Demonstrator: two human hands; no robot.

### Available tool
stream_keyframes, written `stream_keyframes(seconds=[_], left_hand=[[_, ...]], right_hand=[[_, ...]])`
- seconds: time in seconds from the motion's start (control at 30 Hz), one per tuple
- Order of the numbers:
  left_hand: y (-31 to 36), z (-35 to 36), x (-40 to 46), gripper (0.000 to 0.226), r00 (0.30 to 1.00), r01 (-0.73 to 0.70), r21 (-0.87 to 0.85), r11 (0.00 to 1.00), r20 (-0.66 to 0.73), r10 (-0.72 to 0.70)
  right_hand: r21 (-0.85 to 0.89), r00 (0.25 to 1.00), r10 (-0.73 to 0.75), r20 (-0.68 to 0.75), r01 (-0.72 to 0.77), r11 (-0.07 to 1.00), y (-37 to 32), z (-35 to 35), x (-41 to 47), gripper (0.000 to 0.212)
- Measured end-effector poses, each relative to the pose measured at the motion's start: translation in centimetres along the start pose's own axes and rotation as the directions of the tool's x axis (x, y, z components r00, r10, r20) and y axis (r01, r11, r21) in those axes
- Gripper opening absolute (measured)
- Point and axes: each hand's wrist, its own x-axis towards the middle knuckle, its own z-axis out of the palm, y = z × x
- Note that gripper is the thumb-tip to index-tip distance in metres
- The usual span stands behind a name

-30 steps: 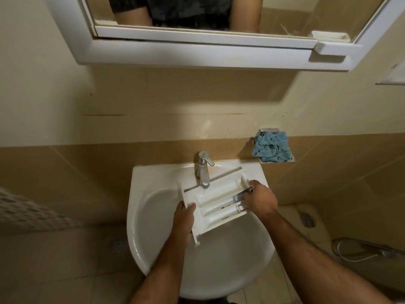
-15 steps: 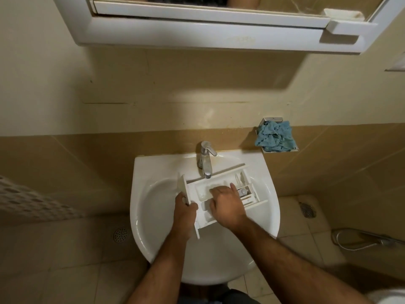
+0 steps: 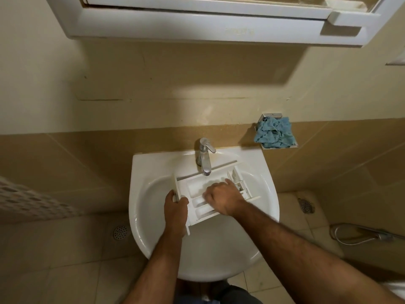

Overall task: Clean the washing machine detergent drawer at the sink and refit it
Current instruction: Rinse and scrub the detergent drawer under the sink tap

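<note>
white ribbed plastic drawer [image 3: 198,195], round glossy sink [image 3: 140,207]

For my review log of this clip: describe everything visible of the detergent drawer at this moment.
The detergent drawer is white, plastic by its look, a long tray split by thin walls into several compartments, with smaller cells at its right end. It lies across the sink basin, open side up, under the faucet spout. The left hand grips its front panel at the left end; the right hand rests inside the middle compartments, fingers curled. Whether water is running cannot be told.
</note>
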Motion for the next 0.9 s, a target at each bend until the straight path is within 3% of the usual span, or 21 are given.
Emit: stream_keyframes(seconds=[0.1,0.23,0.3,0.37,0.43,0.57,0.63,0.9], left_hand=[[-0.4,-0.3,0.3,0.059,1.000,-0.013,0.017,1.000,0.013,0.013],[-0.2,0.4,0.2,0.037,0.995,0.054,-0.046,0.997,0.081,-0.050],[0.2,0.9,0.1,0.022,0.986,0.118,-0.109,0.987,0.133,-0.103],[0.8,1.2,0.0,0.017,0.979,0.142,-0.104,0.984,0.163,-0.124],[1.5,1.4,0.1,0.017,0.975,0.146,-0.085,0.986,0.182,-0.129],[2.2,1.4,0.4,0.019,0.965,0.160,-0.058,0.985,0.221,-0.144],[2.2,1.7,0.5,0.024,0.960,0.166,-0.061,0.984,0.239,-0.147],[1.7,2.6,0.6,0.037,0.934,0.199,-0.100,0.975,0.322,-0.157]], right_hand=[[-0.105,0.986,0.167,0.017,-0.164,0.981,1.7,-0.9,-0.5,0.061],[-0.135,0.980,0.196,0.027,-0.191,0.972,0.1,-0.4,-0.1,0.055],[0.068,0.989,0.140,0.038,-0.142,0.988,-1.3,-0.6,0.3,0.043],[0.331,0.993,0.093,0.068,-0.110,0.937,-2.2,-1.1,0.7,0.025],[0.459,0.990,0.116,0.084,-0.141,0.877,-2.3,-1.8,1.1,0.018],[0.268,0.944,0.330,0.028,-0.325,0.907,-0.5,-2.8,1.4,0.026],[0.189,0.933,0.360,-0.024,-0.349,0.918,-0.3,-3.0,1.4,0.026],[0.252,0.978,0.189,-0.089,-0.162,0.954,-2.2,-1.7,0.7,0.011]])
